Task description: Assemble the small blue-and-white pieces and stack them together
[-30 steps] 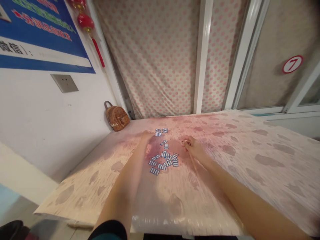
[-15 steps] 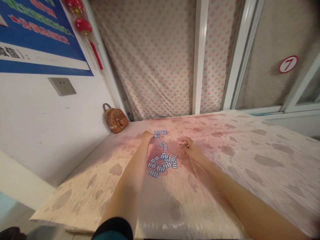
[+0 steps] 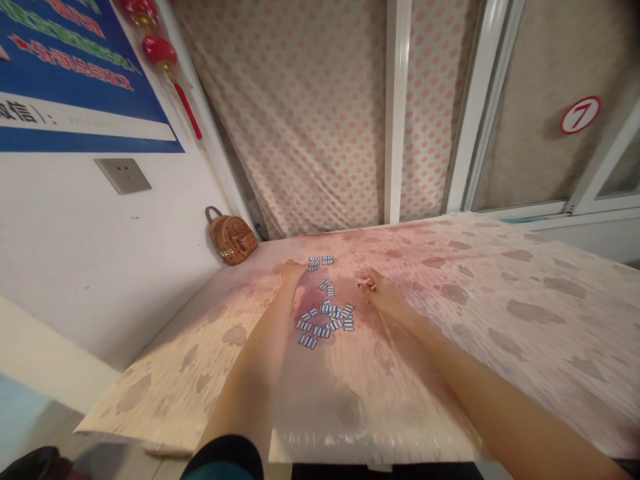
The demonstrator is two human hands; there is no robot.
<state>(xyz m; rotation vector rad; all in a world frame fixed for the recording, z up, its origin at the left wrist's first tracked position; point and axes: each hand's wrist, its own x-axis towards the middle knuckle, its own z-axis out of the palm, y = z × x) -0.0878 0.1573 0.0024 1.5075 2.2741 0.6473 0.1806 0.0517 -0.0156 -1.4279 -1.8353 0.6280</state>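
Note:
Small flat pieces with blue and white stripes lie on the patterned tablecloth [image 3: 320, 400] between my arms. Two neat groups are at the far side, a left group [image 3: 314, 264] and a right group [image 3: 327, 260]. Nearer to me, a loose pair [image 3: 327, 288] lies apart from a scattered, partly overlapping pile [image 3: 330, 317]. My left hand [image 3: 296, 269] rests against the left edge of the far left group; its fingers are mostly hidden. Right of the pieces, my right hand [image 3: 375, 288] has its fingers curled in a pinch, and whatever is between them is too small to name.
A small brown backpack [image 3: 233, 239] stands at the table's far left corner by the wall. Behind the table hang dotted curtains [image 3: 310, 120] beside a white window frame [image 3: 397, 113]. The table's near edge runs below my forearms.
The view has shifted slightly. Both hands keep nearly the same places beside the pieces, and the layout of the pieces looks unchanged.

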